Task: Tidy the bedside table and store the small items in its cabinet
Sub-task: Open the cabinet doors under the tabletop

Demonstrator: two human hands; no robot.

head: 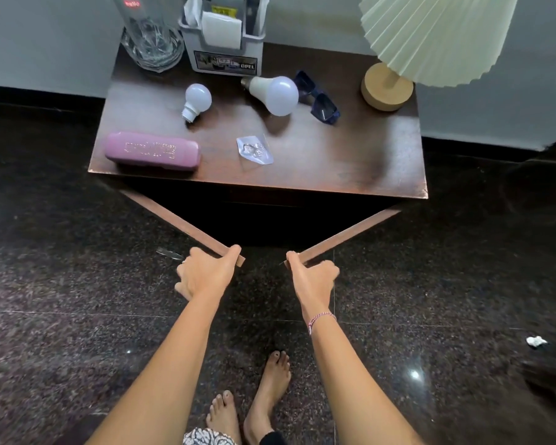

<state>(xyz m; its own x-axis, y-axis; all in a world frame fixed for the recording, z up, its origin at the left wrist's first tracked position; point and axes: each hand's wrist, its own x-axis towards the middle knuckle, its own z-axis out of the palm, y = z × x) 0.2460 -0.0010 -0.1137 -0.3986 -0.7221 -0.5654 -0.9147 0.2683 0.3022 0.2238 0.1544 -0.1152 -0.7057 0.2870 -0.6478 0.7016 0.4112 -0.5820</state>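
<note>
The dark wooden bedside table point(334, 162) carries a purple glasses case point(153, 151), a small white bulb point(197, 101), a larger white bulb point(275, 94), blue sunglasses point(318, 99) and a clear packet with rings point(254, 150). Below the top, both cabinet doors stand swung out towards me. My left hand point(206, 273) grips the free edge of the left door point(180, 224). My right hand point(313, 277) grips the free edge of the right door point(350, 234). The cabinet's inside is dark and I cannot see into it.
At the back of the tabletop stand a glass bottle point(150, 36), a grey organiser point(223, 40) with papers and a lamp point(387, 88) with a pleated shade. A crumpled white scrap point(536, 341) lies on the dark granite floor at right. My bare feet are below.
</note>
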